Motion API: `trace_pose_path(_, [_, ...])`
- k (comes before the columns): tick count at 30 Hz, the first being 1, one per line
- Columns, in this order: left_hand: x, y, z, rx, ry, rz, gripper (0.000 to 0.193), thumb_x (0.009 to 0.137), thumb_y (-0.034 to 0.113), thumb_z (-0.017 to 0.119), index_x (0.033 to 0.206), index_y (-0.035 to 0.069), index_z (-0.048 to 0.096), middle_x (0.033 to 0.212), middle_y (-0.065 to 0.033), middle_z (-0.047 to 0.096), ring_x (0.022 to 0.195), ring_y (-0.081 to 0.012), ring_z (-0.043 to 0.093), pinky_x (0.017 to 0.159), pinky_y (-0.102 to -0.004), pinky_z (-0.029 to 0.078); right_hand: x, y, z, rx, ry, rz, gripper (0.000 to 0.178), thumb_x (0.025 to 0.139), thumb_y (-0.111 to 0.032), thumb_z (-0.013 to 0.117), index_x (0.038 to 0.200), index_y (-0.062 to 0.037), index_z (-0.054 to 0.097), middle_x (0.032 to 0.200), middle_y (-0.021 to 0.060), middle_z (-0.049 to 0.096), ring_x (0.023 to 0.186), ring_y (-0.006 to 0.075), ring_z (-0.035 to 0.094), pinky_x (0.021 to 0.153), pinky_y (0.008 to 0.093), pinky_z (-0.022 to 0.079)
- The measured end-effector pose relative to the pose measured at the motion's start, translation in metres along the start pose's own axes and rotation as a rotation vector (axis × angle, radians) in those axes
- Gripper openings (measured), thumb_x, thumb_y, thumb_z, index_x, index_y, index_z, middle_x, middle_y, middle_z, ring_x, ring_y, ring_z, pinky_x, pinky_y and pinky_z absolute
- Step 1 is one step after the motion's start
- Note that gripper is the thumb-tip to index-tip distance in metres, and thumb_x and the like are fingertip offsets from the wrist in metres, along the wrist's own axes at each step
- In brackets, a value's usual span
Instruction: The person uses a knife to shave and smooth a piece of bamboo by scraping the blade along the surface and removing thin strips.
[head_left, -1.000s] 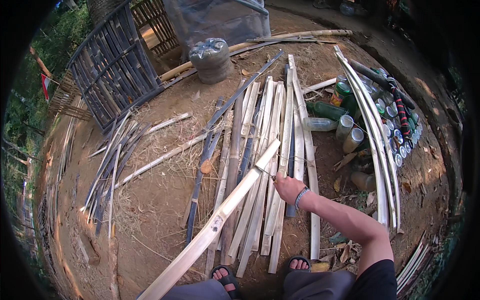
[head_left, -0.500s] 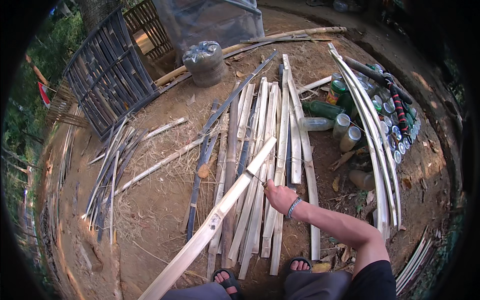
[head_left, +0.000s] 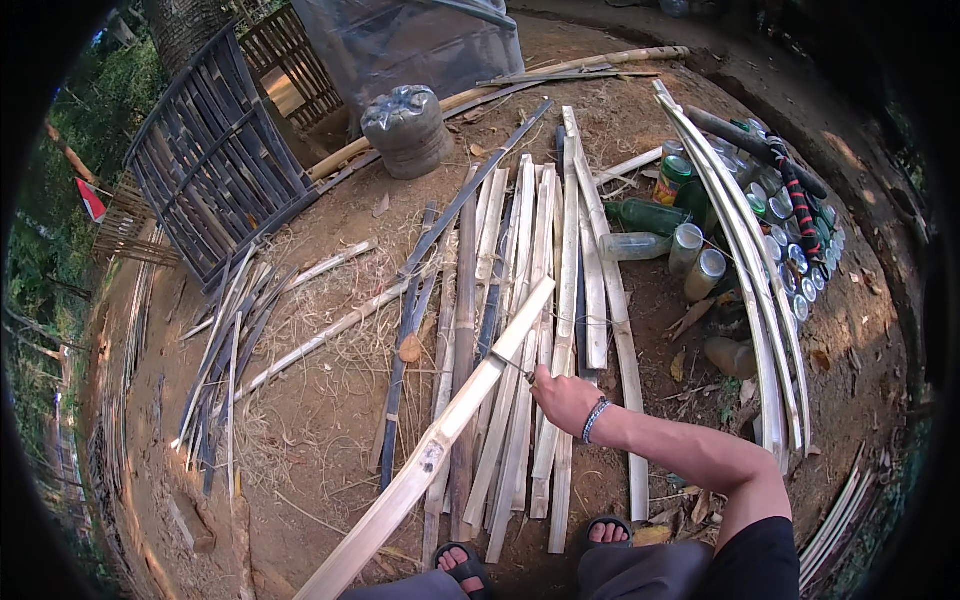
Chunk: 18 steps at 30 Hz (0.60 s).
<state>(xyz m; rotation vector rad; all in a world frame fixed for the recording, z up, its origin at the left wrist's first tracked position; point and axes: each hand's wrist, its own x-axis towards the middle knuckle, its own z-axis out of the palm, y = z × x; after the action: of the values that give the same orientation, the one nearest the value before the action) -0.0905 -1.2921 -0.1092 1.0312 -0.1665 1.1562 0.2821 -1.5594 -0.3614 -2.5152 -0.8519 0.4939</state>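
My right hand (head_left: pixel 568 402) is closed round the handle of a knife (head_left: pixel 513 365), most of which the fingers hide. Its thin blade lies across a long, pale split bamboo strip (head_left: pixel 430 455), touching it a short way below the upper end. This strip slants up from the lower edge to the middle of the view and has a dark mark on its face. Beneath and behind it, many similar bamboo strips (head_left: pixel 566 300) lie lengthwise on the ground. My left hand is out of view, as is the strip's lower end.
Glass bottles and jars (head_left: pixel 686 245) lie at the right beside long curved strips (head_left: pixel 735 215). A dark slatted panel (head_left: pixel 215 160) and a squat plastic container (head_left: pixel 407 135) stand at the back. Thin slats (head_left: pixel 222 370) and fibrous shavings (head_left: pixel 290 430) lie left. My sandalled feet (head_left: pixel 462 568) are in front.
The view has shifted slightly. The knife stays at about the same place on the bamboo strip, with my right hand's grip unchanged.
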Motion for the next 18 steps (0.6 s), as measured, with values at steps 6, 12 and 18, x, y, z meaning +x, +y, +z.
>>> trace_pose_path(6, [-0.002,-0.002,-0.002,0.065,0.049,-0.015,0.047,0.101,0.043,0.029,0.064,0.015,0.037,0.05,0.0007,0.03,0.044,-0.0139,0.035,0.061,-0.0337,0.039,0.03,0.057,-0.001,-0.031,0.085,0.147,0.021,0.096,-0.019,0.043,0.094,0.0025,0.045,0.069,0.0251,0.064,0.068,0.0419,0.066,0.059,0.0479,0.055])
trace_pose_path(12, [-0.002,0.002,0.0,0.013,-0.04,0.002,0.047,0.101,0.041,0.029,0.062,0.015,0.036,0.05,-0.0009,0.034,0.044,-0.014,0.036,0.062,-0.0332,0.04,-0.019,-0.032,-0.013,0.103,-0.091,-0.028,0.021,0.098,-0.019,0.039,0.094,0.0011,0.038,0.064,0.0267,0.061,0.064,0.0444,0.064,0.06,0.0523,0.052])
trace_pose_path(18, [-0.005,0.021,-0.008,0.241,0.195,-0.059,0.041,0.099,0.037,0.034,0.075,0.009,0.051,0.052,-0.0025,0.038,0.05,-0.0145,0.041,0.061,-0.0336,0.04,0.005,0.055,0.012,-0.07,0.062,0.142,0.022,0.097,-0.018,0.04,0.093,0.0027,0.043,0.065,0.0246,0.063,0.063,0.0405,0.066,0.056,0.0484,0.053])
